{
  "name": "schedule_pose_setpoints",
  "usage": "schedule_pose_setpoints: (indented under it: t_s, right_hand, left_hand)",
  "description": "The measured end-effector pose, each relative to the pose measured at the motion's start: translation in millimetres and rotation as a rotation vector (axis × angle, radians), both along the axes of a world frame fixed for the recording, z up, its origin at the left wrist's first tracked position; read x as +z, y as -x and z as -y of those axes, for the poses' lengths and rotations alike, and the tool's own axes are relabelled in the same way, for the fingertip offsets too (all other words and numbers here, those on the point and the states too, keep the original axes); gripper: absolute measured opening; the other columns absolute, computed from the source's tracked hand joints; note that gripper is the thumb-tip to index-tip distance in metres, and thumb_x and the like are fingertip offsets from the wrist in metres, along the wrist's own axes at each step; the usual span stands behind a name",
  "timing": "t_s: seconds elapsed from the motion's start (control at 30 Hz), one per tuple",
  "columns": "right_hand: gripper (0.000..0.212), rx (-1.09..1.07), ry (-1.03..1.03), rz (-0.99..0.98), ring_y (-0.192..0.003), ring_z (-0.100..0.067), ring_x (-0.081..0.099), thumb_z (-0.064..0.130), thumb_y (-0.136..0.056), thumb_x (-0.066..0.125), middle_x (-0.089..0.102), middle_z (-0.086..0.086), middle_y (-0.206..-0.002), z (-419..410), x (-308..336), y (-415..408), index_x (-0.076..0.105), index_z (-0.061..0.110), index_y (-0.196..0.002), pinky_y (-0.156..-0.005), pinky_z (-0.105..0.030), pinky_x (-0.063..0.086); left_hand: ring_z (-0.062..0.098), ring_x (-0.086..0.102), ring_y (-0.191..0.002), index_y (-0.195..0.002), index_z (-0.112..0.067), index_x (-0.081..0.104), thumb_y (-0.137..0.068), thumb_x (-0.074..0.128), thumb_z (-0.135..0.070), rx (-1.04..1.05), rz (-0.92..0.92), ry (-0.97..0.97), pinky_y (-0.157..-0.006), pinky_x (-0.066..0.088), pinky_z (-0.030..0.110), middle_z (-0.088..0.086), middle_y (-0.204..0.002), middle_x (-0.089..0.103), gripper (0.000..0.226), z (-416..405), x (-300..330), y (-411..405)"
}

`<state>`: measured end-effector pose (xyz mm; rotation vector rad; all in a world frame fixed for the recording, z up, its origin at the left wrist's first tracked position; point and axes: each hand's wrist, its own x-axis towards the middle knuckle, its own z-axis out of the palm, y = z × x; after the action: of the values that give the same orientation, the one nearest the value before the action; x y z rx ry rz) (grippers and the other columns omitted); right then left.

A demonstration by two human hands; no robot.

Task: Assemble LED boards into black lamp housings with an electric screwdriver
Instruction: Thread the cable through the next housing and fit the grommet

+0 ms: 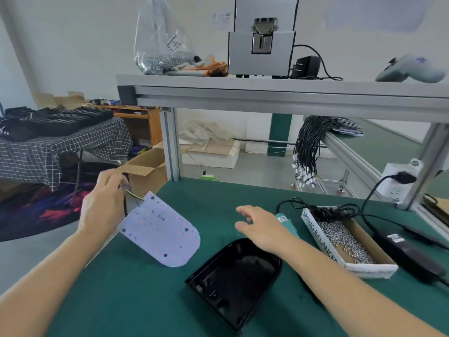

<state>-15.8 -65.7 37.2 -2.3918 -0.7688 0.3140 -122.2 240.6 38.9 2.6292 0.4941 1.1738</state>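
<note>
Pinched in the left hand point(103, 205), by its thin wires at the top corner, the white LED board point(161, 233) hangs tilted in the air over the left side of the green table point(136, 300). Only the wires seem to carry it, so I think a hard tug could hurt them, and the board could swing or slip down. It hangs close to the table's left edge, and past that edge is just floor and an open cardboard box point(145, 171), so a drop there could mean a long fall. The right hand point(263, 227) is open, with its fingers spread, and it holds nothing. It floats just above the far end of the black lamp housing point(237, 279), which lies flat on the table with its hollow side up, apart from the board. Right behind that hand lies the teal electric screwdriver point(286, 223), and beside it sits a white box of screws point(349, 242). A quick swing of the right hand could bump the box and spill the screws, I think. Black cords point(379, 216) snake around there too and could catch a finger. Between the board and the housing the green top has nothing on it, so the board has a clear way over. A metal shelf point(267, 93) sits high above, well clear of the hands.
</note>
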Motion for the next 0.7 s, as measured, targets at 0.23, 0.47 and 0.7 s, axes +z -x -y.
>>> schedule_pose_setpoints:
  t_s: [0.23, 0.47, 0.7]
  right_hand:
    - [0.1, 0.224, -0.97, -1.117, -0.103, -0.025, 0.068, 0.078, -0.086, 0.02, 0.07, -0.016, -0.112, -27, 74, 3, 0.044, -0.006, -0.135, -0.087, -0.034, 0.055]
    - [0.034, -0.189, -1.415, -1.011, -0.044, -0.009, 0.056, 0.034, -0.098, 0.052, 0.059, -0.005, -0.064, 24, 123, -30, 0.056, 0.0, -0.099, -0.041, -0.015, 0.048]
    - [0.024, -0.131, -1.207, -0.629, -0.033, -0.001, 0.02, 0.023, -0.104, 0.036, 0.026, 0.011, -0.045, 63, 129, -31, 0.058, 0.013, -0.104, -0.029, -0.012, 0.013]
  left_hand:
    - [0.029, 0.061, -0.111, -0.094, -0.005, 0.064, -0.078, 0.058, 0.014, -0.883, 0.059, -0.622, -0.092, 0.051, 0.041, 0.015, -0.124, 0.062, 0.026, 140, 74, -6]
    - [0.013, 0.056, -0.122, -0.094, -0.005, 0.067, -0.078, 0.049, 0.017, -1.108, -0.068, -0.477, -0.094, 0.049, 0.025, 0.003, -0.135, 0.058, 0.032, 158, 48, -1]
    - [0.012, 0.059, -0.093, -0.107, -0.027, 0.057, -0.087, 0.067, -0.02, -0.417, -0.502, 0.654, -0.078, 0.049, 0.027, -0.003, -0.107, 0.061, 0.024, 136, -7, -28]
